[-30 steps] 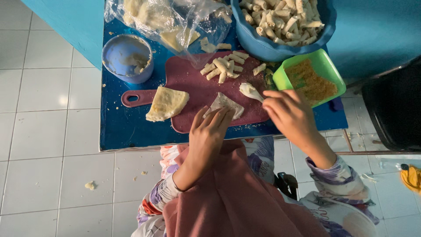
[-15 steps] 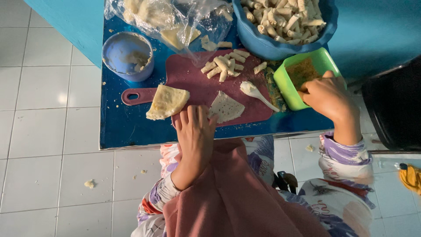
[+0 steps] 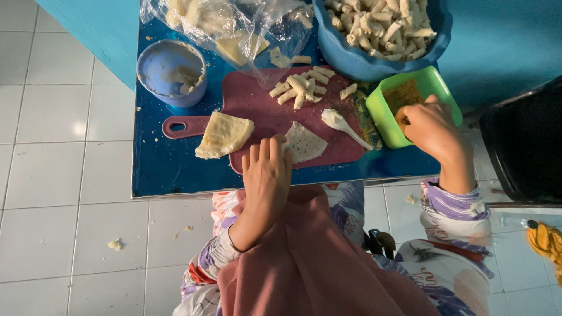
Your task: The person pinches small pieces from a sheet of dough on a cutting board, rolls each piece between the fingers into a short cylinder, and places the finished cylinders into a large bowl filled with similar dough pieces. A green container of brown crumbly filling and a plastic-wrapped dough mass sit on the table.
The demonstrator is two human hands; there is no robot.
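Head view looks straight down on a low blue table (image 3: 175,169) in the middle of the frame. My left hand (image 3: 266,172) lies flat, fingers spread and holding nothing, on the near edge of the dull red plastic cutting board (image 3: 257,108), its fingertips touching the pale triangular sheet of thin pastry (image 3: 304,142) at centre. My right hand (image 3: 430,126) is curled narrow inside the bright green square plastic tub of brown crumbly filling (image 3: 389,111) at right; I cannot tell whether the fingers already pinch any.

I judge the main risk is spillage: the tub sits at the table's right edge, and a drag of the wrist could tip it or scatter filling onto the white tiled floor (image 3: 58,234), where crumbs already lie. The white plastic spoon (image 3: 342,124) rests between tub and sheet, so a hand crossing back may knock it. The sheet looks thin; uneven pressure could tear it. A folded yellow pastry stack (image 3: 223,134) overhangs the board's left side and could slip off.
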